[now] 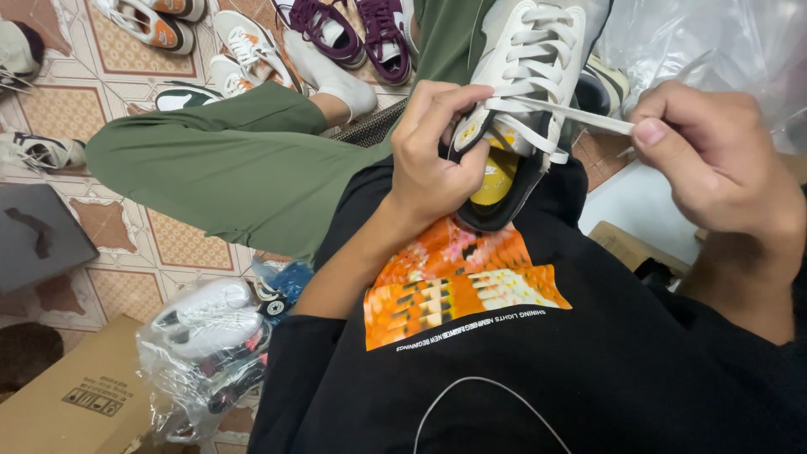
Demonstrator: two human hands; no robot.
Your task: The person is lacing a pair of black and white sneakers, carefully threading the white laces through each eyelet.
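A white and grey sneaker (521, 67) with a black collar and yellow insole rests on my lap, toe pointing away. My left hand (433, 155) grips its left side by the collar, thumb near the top eyelets. My right hand (714, 155) pinches the end of a flat white lace (580, 116) that runs taut from the upper eyelets out to the right. I wear a black shirt with an orange print and green trousers, with my left leg stretched to the left.
Several loose sneakers (252, 42) lie on the patterned tile floor at top left. A clear bag of shoes (206, 336) and a cardboard box (80, 395) sit at bottom left. A dark box lid (38, 235) lies at left. Clear plastic (723, 42) is at top right.
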